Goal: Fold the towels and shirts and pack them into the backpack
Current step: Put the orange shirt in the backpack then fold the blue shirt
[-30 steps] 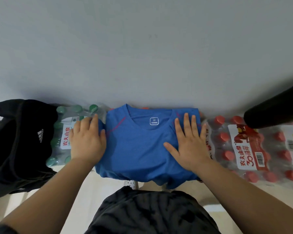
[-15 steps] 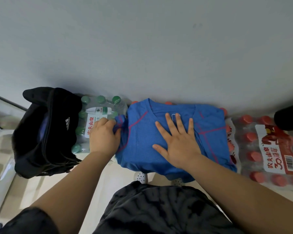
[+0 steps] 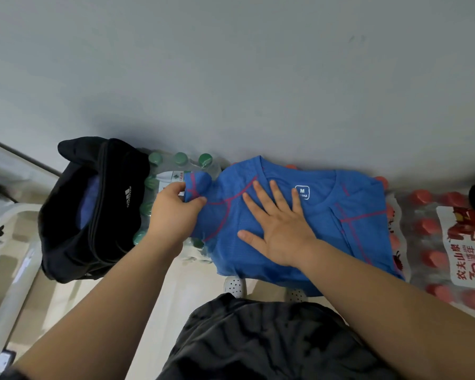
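Two hands work one blue shirt. The left hand has its grip pinched on the sleeve, thumb on top of the fabric. The right hand lies flat on the chest, fingers spread, pressing down. The shirt rests collar toward the wall across packs of bottles: green-capped bottles at its left, red-capped bottles at its right. Just left of the green caps sits the black backpack, unzipped, something bluish inside.
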Tool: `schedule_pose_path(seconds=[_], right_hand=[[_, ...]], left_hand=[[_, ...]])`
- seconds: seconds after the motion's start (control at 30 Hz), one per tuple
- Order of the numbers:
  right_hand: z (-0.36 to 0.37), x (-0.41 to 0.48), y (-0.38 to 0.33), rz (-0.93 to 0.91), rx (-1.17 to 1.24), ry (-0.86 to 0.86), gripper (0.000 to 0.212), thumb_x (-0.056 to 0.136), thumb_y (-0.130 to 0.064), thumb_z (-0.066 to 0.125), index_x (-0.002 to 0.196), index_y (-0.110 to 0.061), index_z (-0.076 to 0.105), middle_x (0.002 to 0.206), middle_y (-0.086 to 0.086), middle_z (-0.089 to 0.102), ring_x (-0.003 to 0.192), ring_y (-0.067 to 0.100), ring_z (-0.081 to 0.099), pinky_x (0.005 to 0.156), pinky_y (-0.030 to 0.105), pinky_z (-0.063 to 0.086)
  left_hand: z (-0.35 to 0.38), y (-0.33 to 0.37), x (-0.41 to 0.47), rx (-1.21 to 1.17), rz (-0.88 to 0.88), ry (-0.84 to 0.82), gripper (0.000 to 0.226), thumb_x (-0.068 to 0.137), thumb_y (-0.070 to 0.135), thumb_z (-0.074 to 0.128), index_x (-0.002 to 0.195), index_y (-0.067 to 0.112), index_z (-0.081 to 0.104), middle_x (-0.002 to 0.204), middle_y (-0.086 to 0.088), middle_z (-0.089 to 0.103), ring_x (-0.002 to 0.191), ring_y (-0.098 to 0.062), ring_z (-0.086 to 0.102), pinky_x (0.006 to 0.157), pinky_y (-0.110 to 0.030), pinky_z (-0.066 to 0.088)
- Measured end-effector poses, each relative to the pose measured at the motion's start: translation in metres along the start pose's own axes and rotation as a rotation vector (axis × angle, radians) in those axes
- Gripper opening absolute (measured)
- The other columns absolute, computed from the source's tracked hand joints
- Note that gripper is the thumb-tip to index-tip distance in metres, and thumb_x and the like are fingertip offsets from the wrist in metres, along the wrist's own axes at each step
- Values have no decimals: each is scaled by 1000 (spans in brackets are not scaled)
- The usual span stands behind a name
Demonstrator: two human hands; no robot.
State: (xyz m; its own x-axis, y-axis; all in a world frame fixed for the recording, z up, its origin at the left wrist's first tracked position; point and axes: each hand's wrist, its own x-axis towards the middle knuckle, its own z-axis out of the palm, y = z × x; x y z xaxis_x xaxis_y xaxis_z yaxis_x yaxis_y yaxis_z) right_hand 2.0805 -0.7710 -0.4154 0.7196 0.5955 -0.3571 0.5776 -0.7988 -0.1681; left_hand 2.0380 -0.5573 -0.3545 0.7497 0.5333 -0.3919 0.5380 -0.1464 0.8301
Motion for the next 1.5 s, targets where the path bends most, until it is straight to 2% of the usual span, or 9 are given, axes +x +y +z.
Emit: schedule_pose_path(seconds=[0.2, 0.33, 0.57, 0.73, 0.9, 1.1, 1.2, 1.37, 1.5], right_hand=[[-15, 3, 18, -67, 311, -52, 68, 101, -53, 23, 160, -32, -2, 165, -14, -20, 150, 14, -27, 121, 54, -14], [-20, -18, 49, -58, 243, 229, 69, 99, -53, 22, 160, -19, 18, 168, -1, 6, 155, 18, -8, 125, 49, -4], [-11, -58, 129, 413, 144, 506, 56, 99, -37, 37, 147, -9, 45, 154, 15, 41, 142, 39, 33, 116, 58, 26], [-22, -61, 174, 435, 312, 413, 59, 90, -26, 69, 144, -9, 51, 141, 14, 55, 128, 37, 47, 110, 45, 36], [-42, -53, 193, 365, 357, 254, 59, 80, -32, 81, 132, -15, 61, 121, 9, 58, 115, 31, 51, 101, 37, 41], [-59, -47, 197, 346, 474, 146, 53, 77, -30, 84, 126, -23, 62, 107, -8, 68, 98, 14, 61, 87, 30, 49], [-59, -44, 196, 363, 413, 122, 60, 79, -34, 83, 131, -25, 54, 84, -18, 52, 88, 14, 57, 76, 29, 45], [-54, -46, 195, 351, 386, 173, 50, 78, -34, 83, 123, -31, 62, 119, -2, 48, 106, 17, 54, 97, 35, 48], [-56, -42, 191, 357, 352, 115, 24, 82, -32, 81, 98, -27, 64, 105, -3, 50, 96, 17, 56, 84, 30, 48]], left_hand=[[43, 10, -23, 276, 285, -240, 31, 86, 24, 66, 116, 26, 59, 84, 1, 73, 77, -20, 70, 74, -45, 58], [75, 14, -28, 540, 316, -438, 54, 96, 41, 58, 144, 21, 42, 82, -2, 73, 83, -19, 69, 84, -38, 54], [75, 29, -10, 579, 323, -280, 28, 94, 14, 48, 118, 22, 60, 74, -6, 67, 68, -24, 66, 69, -42, 56], [65, 43, 25, 698, 439, -76, 35, 89, 22, 67, 124, 19, 61, 115, -4, 60, 92, -20, 58, 79, -31, 44], [67, 42, 67, 988, 338, -268, 77, 77, 37, 78, 144, 16, 47, 139, -10, 50, 125, -33, 51, 102, -42, 46], [72, 53, 77, 1036, 329, -296, 70, 70, 40, 85, 130, 17, 57, 122, -7, 59, 105, -26, 58, 82, -36, 52], [75, 54, 76, 1032, 343, -297, 64, 70, 36, 84, 125, 19, 57, 114, -4, 62, 96, -23, 57, 75, -34, 50], [76, 51, 69, 948, 346, -329, 38, 74, 25, 80, 108, 19, 63, 105, -1, 67, 93, -22, 62, 81, -38, 56], [77, 54, 67, 1000, 354, -348, 15, 76, 22, 78, 82, 15, 66, 95, -7, 72, 87, -25, 66, 79, -39, 58]])
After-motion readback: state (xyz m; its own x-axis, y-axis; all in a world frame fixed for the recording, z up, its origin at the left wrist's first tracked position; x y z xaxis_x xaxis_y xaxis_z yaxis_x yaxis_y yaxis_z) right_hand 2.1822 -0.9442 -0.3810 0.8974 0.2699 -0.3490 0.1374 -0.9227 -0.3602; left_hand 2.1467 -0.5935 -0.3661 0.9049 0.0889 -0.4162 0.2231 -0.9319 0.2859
